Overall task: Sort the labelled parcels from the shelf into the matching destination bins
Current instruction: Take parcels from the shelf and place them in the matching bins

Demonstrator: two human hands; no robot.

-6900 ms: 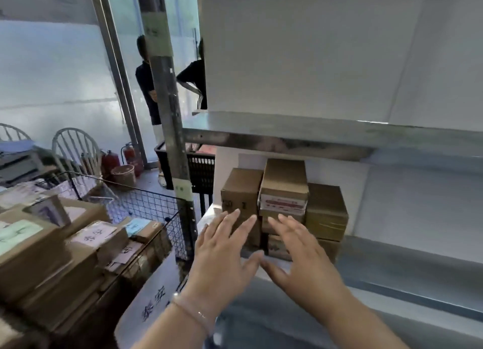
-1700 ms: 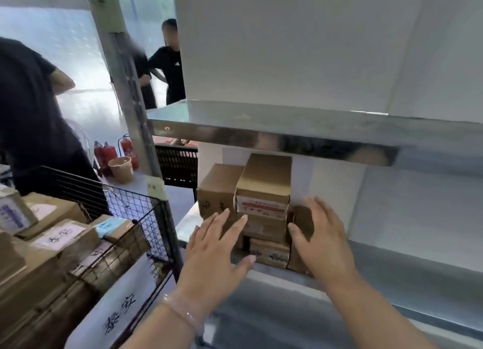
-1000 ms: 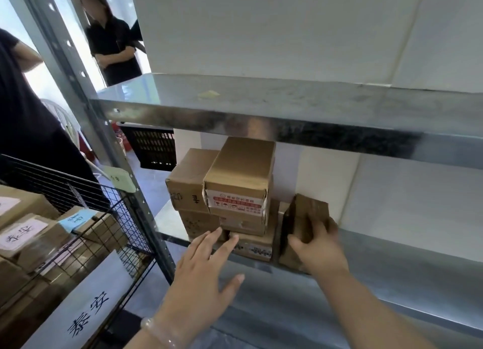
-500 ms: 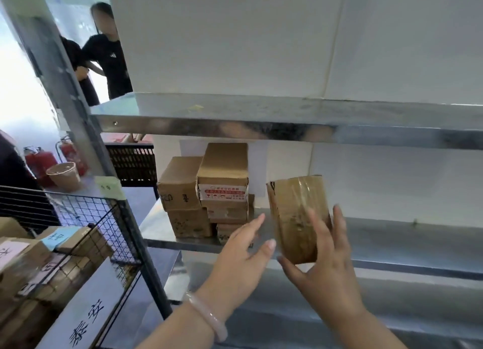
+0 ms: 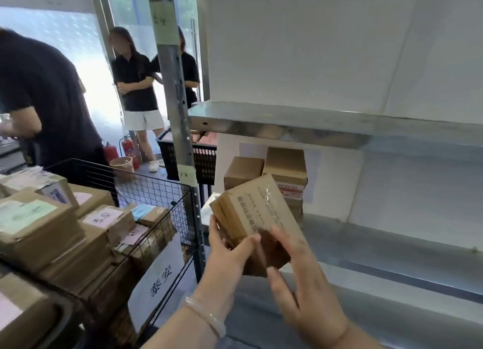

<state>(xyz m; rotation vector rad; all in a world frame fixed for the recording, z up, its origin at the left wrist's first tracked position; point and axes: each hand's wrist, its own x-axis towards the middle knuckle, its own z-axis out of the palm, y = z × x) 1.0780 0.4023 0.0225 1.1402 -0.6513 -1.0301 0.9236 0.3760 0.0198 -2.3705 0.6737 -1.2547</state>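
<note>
A taped brown cardboard parcel (image 5: 254, 212) is tilted in the air in front of the metal shelf (image 5: 392, 244). My left hand (image 5: 230, 257) grips its lower left end, thumb on top. My right hand (image 5: 300, 283) holds its lower right end with fingers curled under. A small stack of brown parcels (image 5: 285, 168) stays at the back left of the shelf. To the left stands a black wire bin (image 5: 167, 218) with a white sign (image 5: 159, 283), filled with labelled parcels (image 5: 104, 220).
A steel upright post (image 5: 177, 113) divides shelf and bin. A person in a dark shirt (image 5: 44, 100) stands behind the bin at left; two more people (image 5: 136, 87) stand by the doorway. A black basket (image 5: 201, 160) and red extinguishers (image 5: 125, 149) sit on the floor.
The parcel came off the shelf and moved left and toward me. My left hand, open before, now grips it together with the right. The view swung left toward the bin.
</note>
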